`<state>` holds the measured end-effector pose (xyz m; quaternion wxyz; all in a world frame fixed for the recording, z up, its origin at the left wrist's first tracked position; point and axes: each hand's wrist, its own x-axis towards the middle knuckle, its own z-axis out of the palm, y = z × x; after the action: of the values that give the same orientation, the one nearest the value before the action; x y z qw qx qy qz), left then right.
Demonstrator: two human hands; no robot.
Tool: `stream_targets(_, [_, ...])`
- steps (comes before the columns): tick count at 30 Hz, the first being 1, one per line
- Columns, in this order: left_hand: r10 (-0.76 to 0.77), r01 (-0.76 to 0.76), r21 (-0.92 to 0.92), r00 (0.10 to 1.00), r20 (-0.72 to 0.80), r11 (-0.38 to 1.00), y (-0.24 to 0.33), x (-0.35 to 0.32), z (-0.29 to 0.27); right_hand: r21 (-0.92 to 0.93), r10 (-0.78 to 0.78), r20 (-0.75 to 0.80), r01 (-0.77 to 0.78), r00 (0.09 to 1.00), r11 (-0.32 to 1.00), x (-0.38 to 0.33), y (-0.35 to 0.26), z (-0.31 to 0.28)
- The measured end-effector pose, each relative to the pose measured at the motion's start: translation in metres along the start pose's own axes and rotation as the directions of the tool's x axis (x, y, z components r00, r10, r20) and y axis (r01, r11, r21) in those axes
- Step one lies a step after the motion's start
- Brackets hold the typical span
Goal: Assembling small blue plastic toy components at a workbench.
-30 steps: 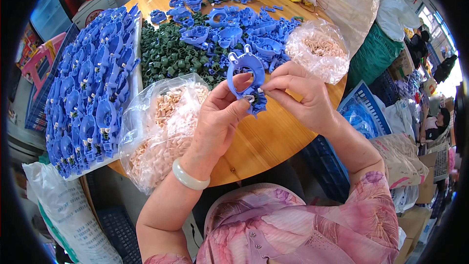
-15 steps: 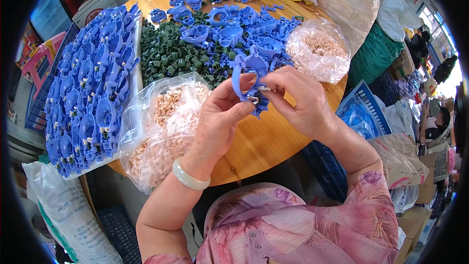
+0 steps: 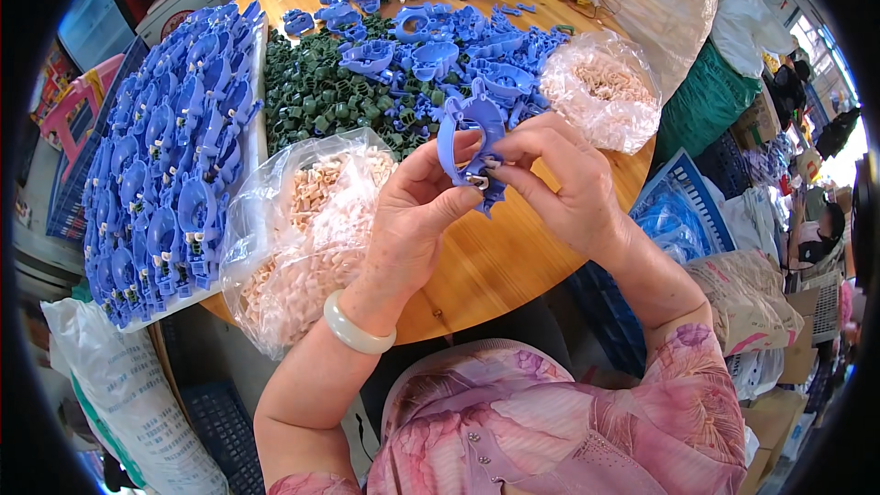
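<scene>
Both hands hold one blue plastic part (image 3: 469, 133) with a ring-shaped top, lifted a little above the round wooden table (image 3: 513, 257). My left hand (image 3: 417, 211), with a pale bangle on the wrist, pinches its lower left side. My right hand (image 3: 559, 179) grips its lower right, and the fingertips meet at a small light piece on the part's base. Behind the hands lie a heap of loose blue parts (image 3: 431, 46) and a pile of small dark green pieces (image 3: 321, 96).
A clear bag of small beige pieces (image 3: 307, 238) lies left of my hands, another bag (image 3: 605, 92) at the right. A tray of stacked blue parts (image 3: 170, 183) fills the table's left side. Sacks, crates and boxes crowd the floor around.
The blue part has been tilted and drawn slightly toward me between both hands, and my right fingers have closed in on its base. The table's piles are unchanged.
</scene>
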<state>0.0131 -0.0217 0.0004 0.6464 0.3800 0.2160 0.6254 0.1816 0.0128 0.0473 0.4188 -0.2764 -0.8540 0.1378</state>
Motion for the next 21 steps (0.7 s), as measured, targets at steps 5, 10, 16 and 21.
stream_targets(5, [0.033,-0.034,0.044,0.999,0.041,0.998,0.002,-0.001,0.002,0.292,0.22,0.07,-0.231,0.973,0.928,-0.006,0.012,0.003])
stream_targets(10, [0.043,-0.047,0.054,0.997,0.06,0.997,0.001,0.0,0.001,0.469,0.311,0.116,-0.329,0.943,0.82,-0.009,0.015,0.005])
stream_targets(16, [-0.058,0.063,-0.053,0.994,0.093,0.997,0.004,0.002,0.0,0.637,0.395,0.152,-0.395,0.906,0.661,0.003,0.02,-0.008])
stream_targets(21, [-0.133,0.147,-0.07,0.975,0.178,0.987,0.005,0.004,-0.002,0.58,0.458,0.194,-0.478,0.868,0.66,0.021,0.025,-0.001])
